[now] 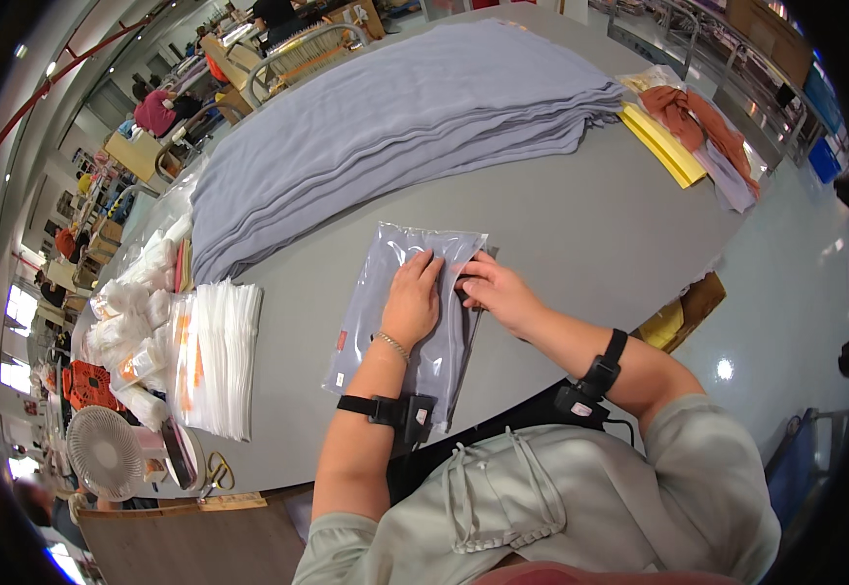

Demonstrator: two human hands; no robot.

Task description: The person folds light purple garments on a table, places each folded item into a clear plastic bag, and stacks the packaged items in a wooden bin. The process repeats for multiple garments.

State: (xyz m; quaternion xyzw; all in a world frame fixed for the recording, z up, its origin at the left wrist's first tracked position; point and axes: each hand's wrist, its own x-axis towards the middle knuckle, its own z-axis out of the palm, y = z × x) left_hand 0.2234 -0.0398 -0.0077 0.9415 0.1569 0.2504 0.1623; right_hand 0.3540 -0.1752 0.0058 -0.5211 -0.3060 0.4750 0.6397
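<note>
"Flattening that clear plastic bag (354, 343) of lavender-grey fabric (439, 366), perhaps?"

"Seemingly. It's lying on the grey table (561, 234), and the left hand (413, 304) is resting flat on it, clamping nothing."

"And the right hand (499, 292)?"

"Its fingers are curling by the bag's upper-right edge; whether they're pinching, I can't tell. Aligning that edge is probably calling for the left's steady pressure. Beyond, the lavender-grey cloth stack (385, 127) is lying spread."

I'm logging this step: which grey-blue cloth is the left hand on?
The folded cloth in the clear bag, under the left hand; the long, unbagged stack lies beyond, untouched.
</note>
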